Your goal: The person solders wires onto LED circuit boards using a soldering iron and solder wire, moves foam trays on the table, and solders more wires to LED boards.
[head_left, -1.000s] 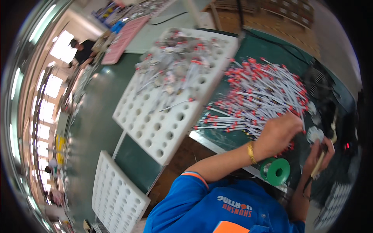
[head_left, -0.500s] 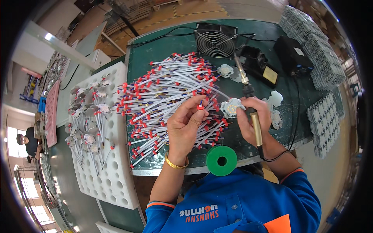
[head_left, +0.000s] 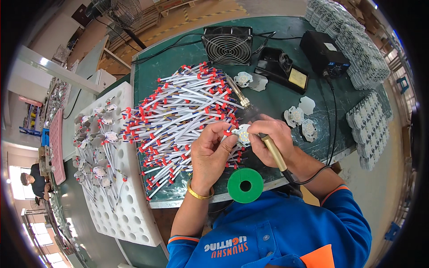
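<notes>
Left hand (head_left: 208, 154): reaches in beyond the green spool (head_left: 255, 187), to its left, wrist low and thumb uppermost.
Right hand (head_left: 277, 138): bent inward, beyond the spool and to its right.
Soldering iron (head_left: 273, 152): slants across the right hand, tip pointing away and leftward past the spool.
Left fingers: pinched closed on a red-collared wire (head_left: 228, 132).
Right fingers: thumb and forefinger nipping an LED board (head_left: 243, 136), directly beyond the spool.

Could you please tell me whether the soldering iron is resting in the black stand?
No, the right hand holds the soldering iron.
</notes>
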